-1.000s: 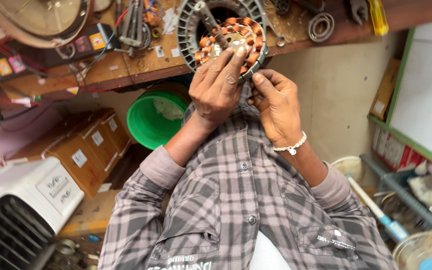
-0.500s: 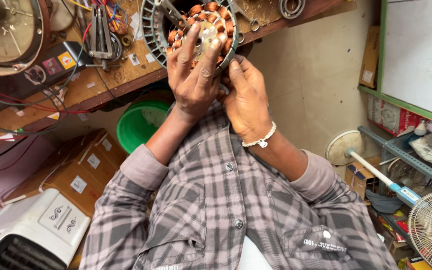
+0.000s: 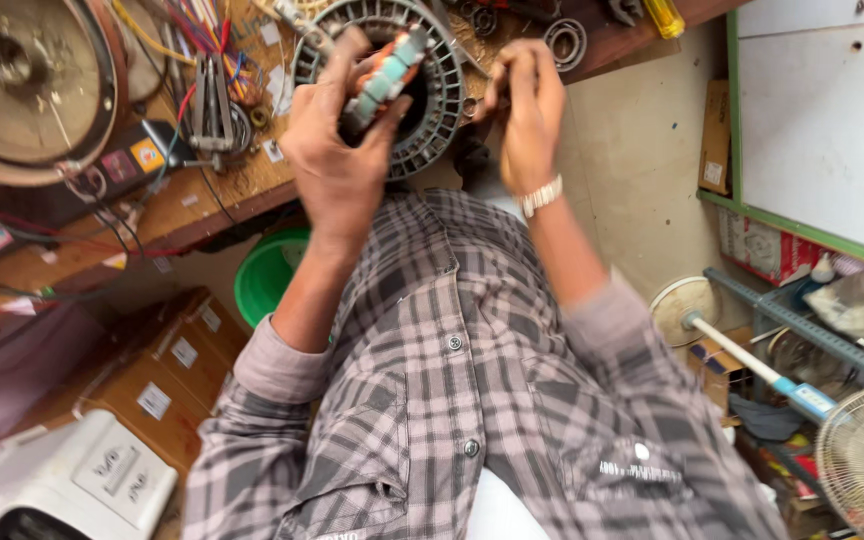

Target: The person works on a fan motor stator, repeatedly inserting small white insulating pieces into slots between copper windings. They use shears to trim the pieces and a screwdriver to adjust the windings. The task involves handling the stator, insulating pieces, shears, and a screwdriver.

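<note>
Over the wooden workbench (image 3: 202,205), I am seeing the left hand (image 3: 337,165) clenching around a copper-wound stator (image 3: 387,75), lifting it tilted in front of the ribbed grey motor housing (image 3: 432,110). The right hand (image 3: 522,110) is hovering just beside the housing's rim, fingers curled; whether it is grasping anything, I cannot tell. A green bucket (image 3: 267,275) is sitting below the bench.

The table (image 3: 202,200) is crowded: a large round motor cover (image 3: 22,85) fills its left end, a power strip (image 3: 117,165) and tangled wires (image 3: 197,25) lie beside it, and a ribbed motor housing (image 3: 437,110) sits between both hands. Bearing rings (image 3: 564,42) block the right end. Open room shows only below the table edge, above the green bucket (image 3: 267,280) and along the bare wall (image 3: 642,170).
</note>
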